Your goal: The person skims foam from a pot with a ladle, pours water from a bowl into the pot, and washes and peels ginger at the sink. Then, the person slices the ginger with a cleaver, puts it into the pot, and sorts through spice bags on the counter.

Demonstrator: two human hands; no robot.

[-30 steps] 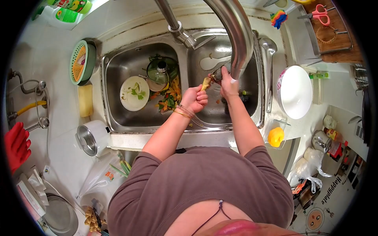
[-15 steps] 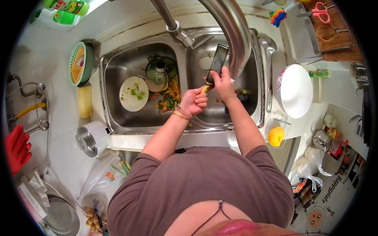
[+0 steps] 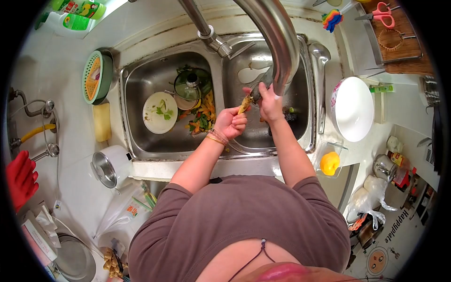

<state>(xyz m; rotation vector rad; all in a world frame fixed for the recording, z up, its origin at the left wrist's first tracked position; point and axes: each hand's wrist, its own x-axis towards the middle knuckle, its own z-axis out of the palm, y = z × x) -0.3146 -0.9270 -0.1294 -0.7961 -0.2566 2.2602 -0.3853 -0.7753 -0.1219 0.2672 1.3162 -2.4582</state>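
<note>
Over the right basin (image 3: 251, 143) of the double sink, my left hand (image 3: 231, 123) is closed on a small yellowish piece of food (image 3: 244, 104) with a dark end. My right hand (image 3: 269, 104) grips a grey, blade-like tool (image 3: 264, 79), partly hidden behind the faucet spout, and its near end meets the dark end of the piece. A white spoon (image 3: 251, 75) lies in the basin behind the hands. Dark scraps (image 3: 290, 115) are to the right of my right hand.
The curved faucet (image 3: 286, 51) arches over the right basin. In the left basin are a white plate (image 3: 160, 113), a green strainer (image 3: 193, 84) and vegetable peelings (image 3: 203, 117). A ladle (image 3: 321, 84) and a white bowl (image 3: 353, 109) stand right of the sink; a green basket (image 3: 97, 77) stands left.
The grey tool tilted upright half a second ago and now slants to the right, lower behind the spout. My right hand has turned with it. My left hand has barely shifted.
</note>
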